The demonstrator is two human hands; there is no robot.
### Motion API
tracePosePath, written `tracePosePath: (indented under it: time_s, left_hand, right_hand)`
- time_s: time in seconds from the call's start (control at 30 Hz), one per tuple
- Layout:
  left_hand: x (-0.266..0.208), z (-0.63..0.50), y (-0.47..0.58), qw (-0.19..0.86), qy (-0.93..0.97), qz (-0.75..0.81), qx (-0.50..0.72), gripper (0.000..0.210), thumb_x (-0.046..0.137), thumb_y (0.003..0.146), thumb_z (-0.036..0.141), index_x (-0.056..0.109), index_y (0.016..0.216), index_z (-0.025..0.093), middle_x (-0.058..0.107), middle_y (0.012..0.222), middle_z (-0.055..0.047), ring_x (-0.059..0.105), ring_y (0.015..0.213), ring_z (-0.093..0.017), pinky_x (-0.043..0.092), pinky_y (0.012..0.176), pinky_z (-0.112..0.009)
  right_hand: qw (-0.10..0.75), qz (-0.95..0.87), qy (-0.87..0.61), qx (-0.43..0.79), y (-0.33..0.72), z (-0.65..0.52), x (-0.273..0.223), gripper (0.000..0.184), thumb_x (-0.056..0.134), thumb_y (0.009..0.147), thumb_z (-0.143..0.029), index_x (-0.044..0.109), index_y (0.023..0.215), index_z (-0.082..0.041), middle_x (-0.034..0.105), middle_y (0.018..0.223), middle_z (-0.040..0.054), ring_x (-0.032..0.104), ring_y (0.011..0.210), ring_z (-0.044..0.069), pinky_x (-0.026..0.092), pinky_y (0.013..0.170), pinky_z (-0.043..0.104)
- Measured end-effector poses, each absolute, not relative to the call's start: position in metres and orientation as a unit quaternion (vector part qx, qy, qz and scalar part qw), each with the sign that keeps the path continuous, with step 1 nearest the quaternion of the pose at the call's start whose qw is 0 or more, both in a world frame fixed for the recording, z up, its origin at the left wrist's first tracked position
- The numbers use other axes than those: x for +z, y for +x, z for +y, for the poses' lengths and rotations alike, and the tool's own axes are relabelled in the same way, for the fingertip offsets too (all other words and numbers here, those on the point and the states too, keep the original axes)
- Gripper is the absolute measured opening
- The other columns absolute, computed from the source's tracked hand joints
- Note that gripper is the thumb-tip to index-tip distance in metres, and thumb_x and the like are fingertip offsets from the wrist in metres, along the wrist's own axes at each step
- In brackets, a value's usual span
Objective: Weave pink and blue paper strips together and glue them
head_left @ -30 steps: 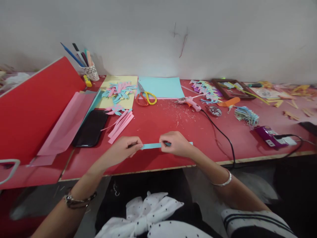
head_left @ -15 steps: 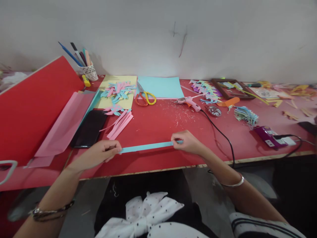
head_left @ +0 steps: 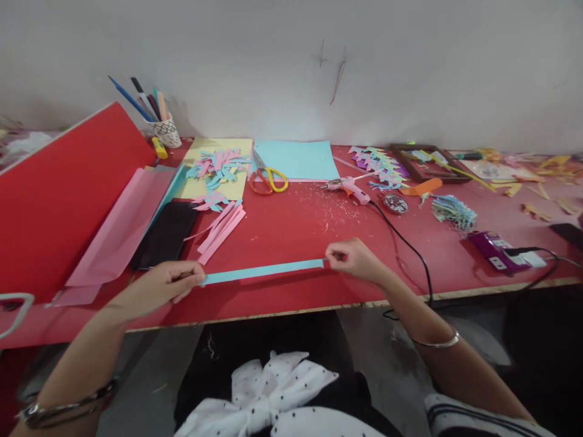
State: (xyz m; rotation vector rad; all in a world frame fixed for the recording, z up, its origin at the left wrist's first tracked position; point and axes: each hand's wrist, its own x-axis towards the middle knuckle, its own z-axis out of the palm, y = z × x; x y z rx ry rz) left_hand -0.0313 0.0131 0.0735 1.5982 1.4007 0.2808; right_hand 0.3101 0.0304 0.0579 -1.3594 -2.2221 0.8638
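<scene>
A narrow light-blue paper strip [head_left: 264, 272] stretches nearly level above the front part of the red table. My left hand [head_left: 175, 281] is closed, pinching the strip's left end between thumb and fingers. At the other end, my right hand [head_left: 348, 258] is also closed, its fingertips at the strip's tip; a thin dark edge shows there, and I cannot make out how much paper lies inside the fingers. Pink paper strips [head_left: 223, 230] lie behind the blue strip, to the left. A black phone [head_left: 164, 235] rests just beyond my left hand.
Scissors [head_left: 268, 176] lie partly on a blue sheet [head_left: 300, 159]. Cut paper pieces [head_left: 218, 167] cover a yellow sheet. A pink glue gun [head_left: 350, 187] trails its cable [head_left: 410, 237] past my right hand. A purple power adapter [head_left: 496, 252] sits at right, a red board [head_left: 73, 200] at left.
My left hand has moved left and my right hand slightly right, spreading apart. The short blue end that showed past my right fingers no longer shows.
</scene>
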Motion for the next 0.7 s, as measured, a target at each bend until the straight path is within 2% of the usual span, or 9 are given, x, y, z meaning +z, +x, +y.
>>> tracePosePath:
  time_s: [0.33,0.53,0.6,0.7]
  left_hand:
    - [0.076,0.014,-0.028,0.450,0.661,0.590,0.116,0.026,0.044,0.070,0.043,0.048,0.060,0.019,0.033,0.045,0.009,0.030,0.045,-0.007,0.025,0.046,-0.017]
    - [0.073,0.003,-0.029,0.416,0.653,0.606,0.185,0.021,0.049,0.069,0.039,0.055,0.069,0.019,0.041,0.048,0.008,0.035,0.048,-0.009,0.029,0.047,-0.018]
    - [0.072,-0.002,-0.027,0.372,0.658,0.616,0.219,0.021,0.050,0.071,0.039,0.057,0.075,0.020,0.048,0.052,0.008,0.038,0.048,-0.009,0.031,0.048,-0.018]
    - [0.070,-0.006,-0.024,0.211,0.733,0.590,0.265,0.022,0.047,0.079,0.040,0.059,0.077,0.021,0.060,0.061,0.006,0.047,0.048,-0.010,0.035,0.051,-0.019]
  right_hand:
    - [0.267,-0.766,-0.524,0.259,0.313,0.038,0.056,0.013,0.041,0.070,-0.022,0.045,0.058,-0.018,0.046,0.051,-0.0033,0.043,0.049,0.007,0.033,0.051,0.019]
    - [0.241,-0.754,-0.584,0.181,0.314,0.062,0.049,0.017,0.045,0.073,-0.027,0.053,0.062,-0.017,0.053,0.053,-0.0001,0.048,0.050,0.011,0.036,0.052,0.022]
    - [0.240,-0.747,-0.604,0.138,0.313,0.074,0.045,0.016,0.045,0.073,-0.023,0.060,0.074,-0.016,0.060,0.062,0.0035,0.055,0.058,0.015,0.041,0.057,0.025]
    - [0.241,-0.751,-0.612,0.055,0.309,0.088,0.042,0.039,0.043,0.070,-0.014,0.058,0.106,-0.013,0.064,0.094,0.0129,0.059,0.088,0.024,0.045,0.075,0.036]
